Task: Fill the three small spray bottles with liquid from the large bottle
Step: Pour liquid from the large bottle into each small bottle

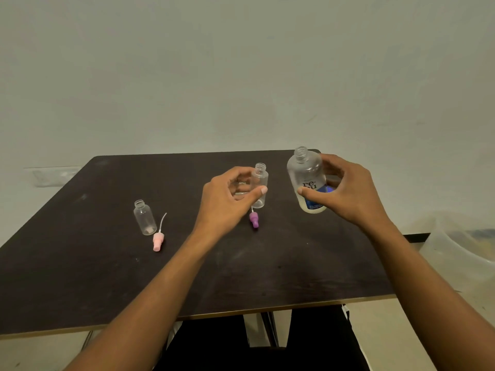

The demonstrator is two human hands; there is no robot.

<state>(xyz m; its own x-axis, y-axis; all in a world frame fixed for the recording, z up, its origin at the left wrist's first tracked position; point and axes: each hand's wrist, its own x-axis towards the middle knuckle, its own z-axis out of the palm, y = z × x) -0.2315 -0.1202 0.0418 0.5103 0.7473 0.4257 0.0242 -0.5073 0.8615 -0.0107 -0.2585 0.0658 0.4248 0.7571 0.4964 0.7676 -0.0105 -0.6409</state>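
Observation:
On the dark table [80, 263] stand three clear small spray bottles without tops. One small bottle [145, 217] stands alone at the left, with a pink spray head [157, 241] lying beside it. My left hand [227, 196] curls around the middle small bottle [261, 178], thumb across its front. A third small bottle [242, 185] is mostly hidden behind the fingers. Just in front lies a purple spray head [254, 220]. My right hand [348, 188] grips the uncapped large bottle [308, 178], which stands upright with a little pale liquid at its bottom.
A translucent plastic tub [460, 253] sits off the table's right edge. A plain wall rises right behind the table's far edge. The table's front edge runs just above my legs.

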